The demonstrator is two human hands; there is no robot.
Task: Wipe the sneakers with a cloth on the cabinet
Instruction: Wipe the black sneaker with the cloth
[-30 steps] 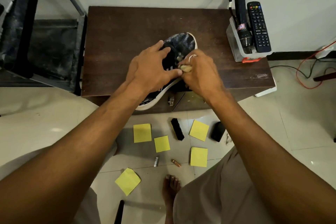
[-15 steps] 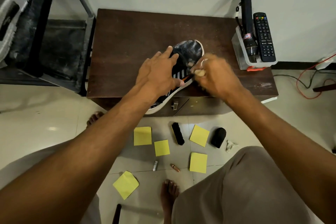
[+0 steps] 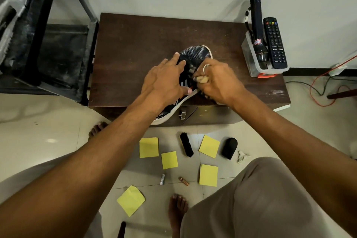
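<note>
— Sneaker (image 3: 195, 56) placement first: where is it lying?
— It is lying slantwise on the cabinet (image 3: 135, 48), toe pointing away toward the wall and to the right, heel hanging over the front edge nearest the person.
— And what are the hands doing?
— The left hand (image 3: 166, 81) is lying across the upper from the left, fingers nearly straight, pressing it down. The right hand (image 3: 220, 81) is curling round a bunched cloth (image 3: 201, 79), touching the sneaker's right flank about midway.
— Which one is wiping?
— The right, I am judging. The flank is running along that slant, so strokes are probably needing to follow it, toeward or heelward.
</note>
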